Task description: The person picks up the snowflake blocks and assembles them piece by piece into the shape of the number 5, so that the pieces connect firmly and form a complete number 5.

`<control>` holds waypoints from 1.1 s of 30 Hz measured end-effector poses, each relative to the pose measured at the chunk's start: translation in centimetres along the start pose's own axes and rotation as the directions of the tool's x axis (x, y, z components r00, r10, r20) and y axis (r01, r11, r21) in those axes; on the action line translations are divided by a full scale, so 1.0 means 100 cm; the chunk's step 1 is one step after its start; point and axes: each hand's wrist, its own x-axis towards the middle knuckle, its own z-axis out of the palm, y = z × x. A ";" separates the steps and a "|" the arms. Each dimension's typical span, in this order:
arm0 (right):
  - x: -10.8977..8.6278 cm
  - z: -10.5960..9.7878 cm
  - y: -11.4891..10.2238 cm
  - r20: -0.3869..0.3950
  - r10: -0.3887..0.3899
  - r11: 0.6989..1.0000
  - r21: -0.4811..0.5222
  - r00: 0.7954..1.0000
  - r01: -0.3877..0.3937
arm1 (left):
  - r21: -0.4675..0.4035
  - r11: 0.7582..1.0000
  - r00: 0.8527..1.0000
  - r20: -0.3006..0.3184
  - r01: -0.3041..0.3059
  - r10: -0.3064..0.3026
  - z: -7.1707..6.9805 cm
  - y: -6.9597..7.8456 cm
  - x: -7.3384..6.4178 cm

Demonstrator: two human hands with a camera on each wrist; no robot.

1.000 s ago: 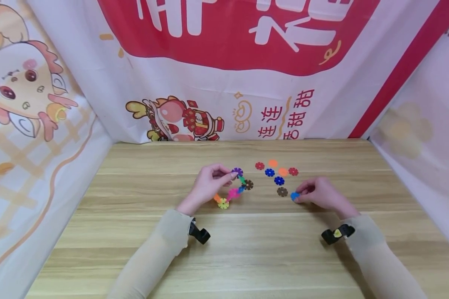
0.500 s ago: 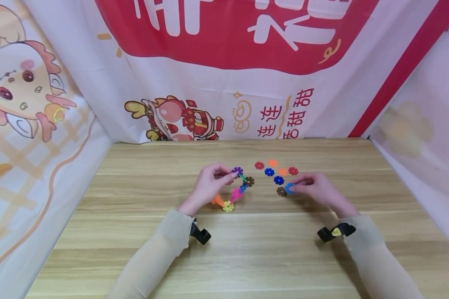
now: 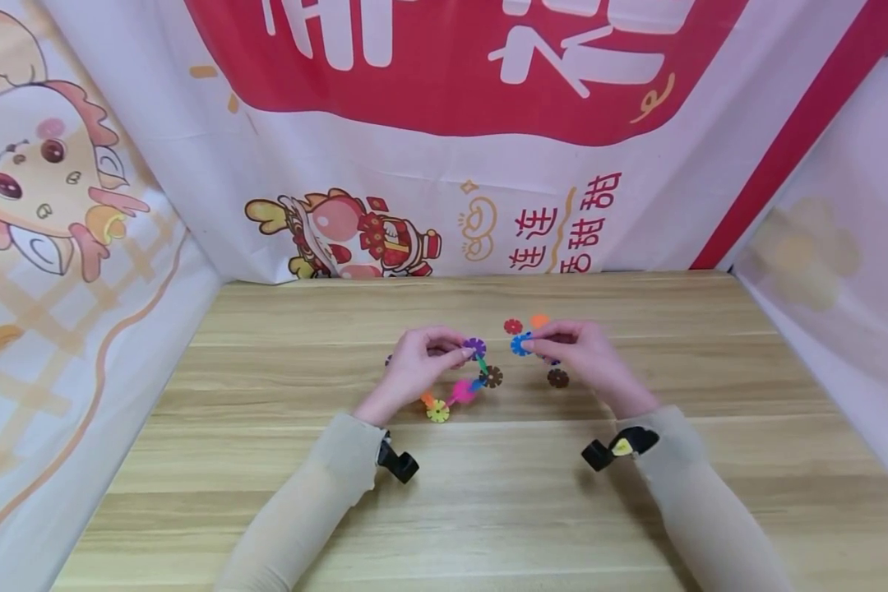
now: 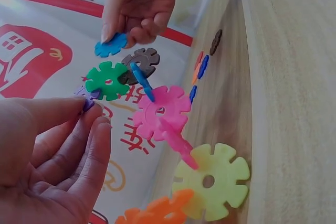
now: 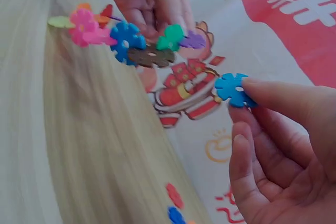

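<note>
Between thumb and fingertips, my left hand [image 3: 414, 362] pinches a purple snowflake disc [image 3: 475, 349], the end piece of a linked chain. From it hang, slotted edge to edge, a green disc [image 4: 107, 81], a brown disc [image 3: 492, 376], a blue one, pink discs [image 4: 161, 111], a yellow disc [image 3: 437, 411] and orange pieces [image 4: 157, 211]. The chain's far end is partly hidden behind my left hand in the head view. My right hand [image 3: 585, 358] pinches a light blue snowflake disc [image 5: 234, 89] by its edge. That disc is apart from the chain, a short gap right of the purple disc.
Loose discs lie on the wooden table [image 3: 488, 510] around my right hand: a red disc [image 3: 513, 326], an orange disc [image 3: 539, 321] and a brown disc [image 3: 558, 378]. Others there are partly covered by the hand. A printed cloth [image 3: 444, 156] stands behind the table.
My right hand has lifted the light blue disc from beside the loose brown disc and carried it left and away from me towards the chain. The left hand stays nearly still; its chain sways slightly.
</note>
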 end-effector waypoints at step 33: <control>0.022 0.038 0.010 0.094 -0.120 0.945 0.315 0.988 0.085 | 0.046 0.999 0.999 0.054 0.007 -0.009 0.003 -0.005 0.001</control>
